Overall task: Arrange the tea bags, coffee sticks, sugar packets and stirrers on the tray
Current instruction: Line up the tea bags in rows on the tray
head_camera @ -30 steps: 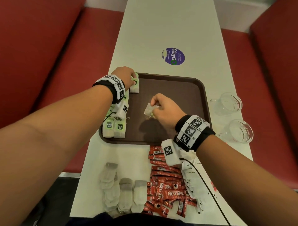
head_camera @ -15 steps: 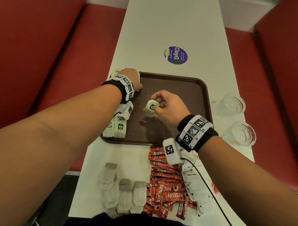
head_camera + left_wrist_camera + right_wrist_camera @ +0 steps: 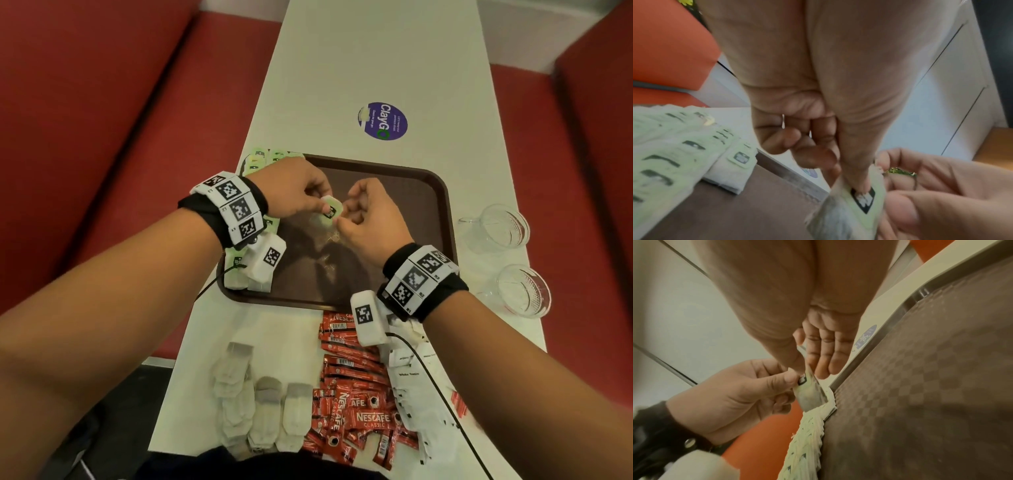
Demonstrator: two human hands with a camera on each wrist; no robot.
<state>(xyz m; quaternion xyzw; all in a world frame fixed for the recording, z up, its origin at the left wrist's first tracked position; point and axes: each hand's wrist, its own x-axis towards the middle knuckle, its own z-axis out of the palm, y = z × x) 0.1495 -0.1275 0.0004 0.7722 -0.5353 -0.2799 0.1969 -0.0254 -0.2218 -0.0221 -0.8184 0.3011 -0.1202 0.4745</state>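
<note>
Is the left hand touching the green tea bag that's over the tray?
Touching. In the left wrist view, the left hand presses its thumb on the green tea bag; the right hand holds it too.

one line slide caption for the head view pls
Both hands, left hand and right hand, pinch one green tea bag above the brown tray.

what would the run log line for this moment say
stage: tea bag handover over tray | left hand: pinches green tea bag | right hand: pinches same bag | row of tea bags: tray's left edge
</note>
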